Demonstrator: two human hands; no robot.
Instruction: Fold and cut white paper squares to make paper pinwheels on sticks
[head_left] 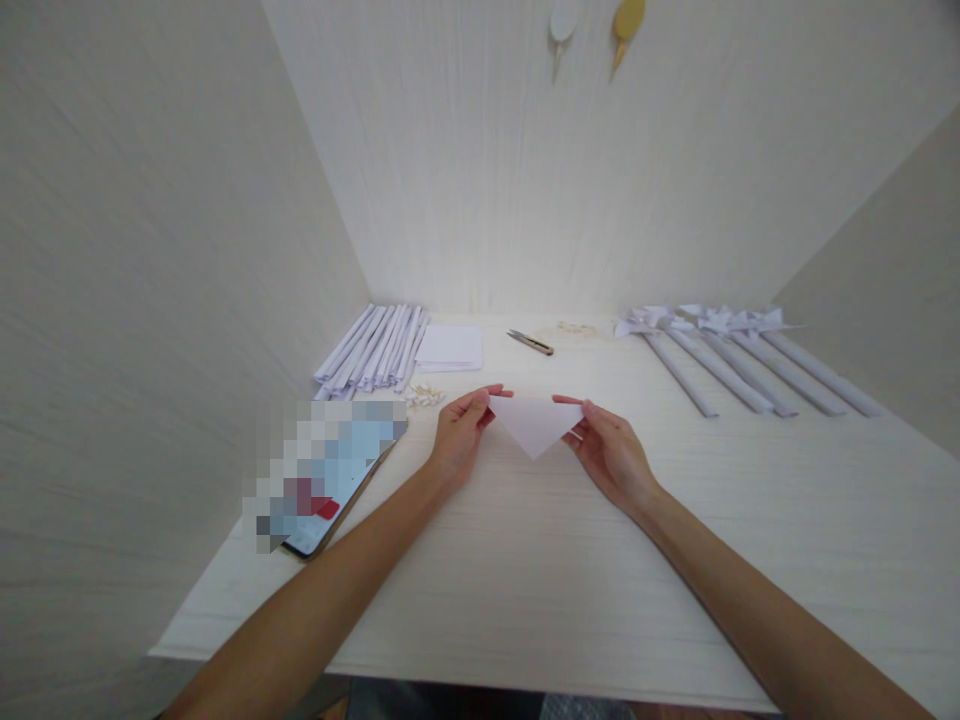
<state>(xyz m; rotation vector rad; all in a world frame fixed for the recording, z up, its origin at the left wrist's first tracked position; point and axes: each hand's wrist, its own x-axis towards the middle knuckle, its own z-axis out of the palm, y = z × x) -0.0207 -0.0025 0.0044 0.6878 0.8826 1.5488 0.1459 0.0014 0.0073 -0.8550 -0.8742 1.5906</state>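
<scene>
A white sheet of paper (535, 424), folded into a triangle, is held up over the middle of the table with its point toward me. My left hand (460, 432) pinches the triangle's left corner between thumb and fingers. At the right corner, my right hand (611, 450) grips the paper the same way. The long folded edge runs between the two hands on the far side. Just beyond my left hand lies a small heap of white bits (424, 396). A stack of square white paper (450, 347) rests farther back.
Rolled paper tubes (375, 350) are piled at the back left. Thread snips (530, 342) lie near the back wall. Several paper pinwheels on paper sticks (739, 365) are lined up at right. A phone (349, 495), partly pixelated, lies beside my left forearm. Walls enclose the table (480, 610).
</scene>
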